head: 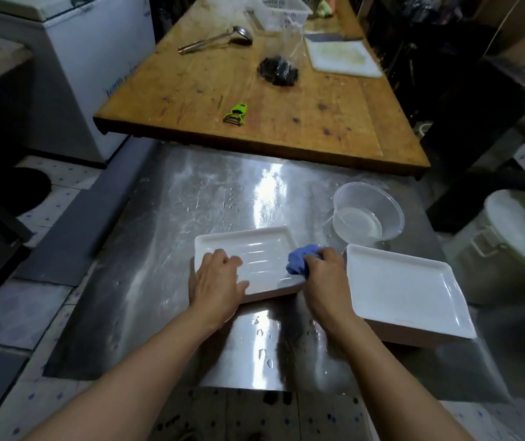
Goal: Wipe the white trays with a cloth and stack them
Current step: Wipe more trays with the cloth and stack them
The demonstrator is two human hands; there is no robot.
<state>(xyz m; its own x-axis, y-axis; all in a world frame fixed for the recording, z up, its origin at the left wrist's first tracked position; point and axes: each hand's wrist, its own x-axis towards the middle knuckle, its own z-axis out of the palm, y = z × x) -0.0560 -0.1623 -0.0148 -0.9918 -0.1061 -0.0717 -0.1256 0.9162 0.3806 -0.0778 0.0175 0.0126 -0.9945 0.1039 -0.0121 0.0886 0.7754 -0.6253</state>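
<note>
A white rectangular tray with a ribbed floor lies on the wet steel table. My left hand grips its near left corner, fingers over the rim. My right hand clutches a crumpled blue cloth and presses it against the tray's right rim. To the right, a second white tray rests on top of other pinkish-sided trays, slightly askew.
A clear plastic bowl holding water stands just behind the trays. Beyond lies a wooden table with a green peeler, a ladle, a white cutting board and a basket. A white lidded bucket stands at right.
</note>
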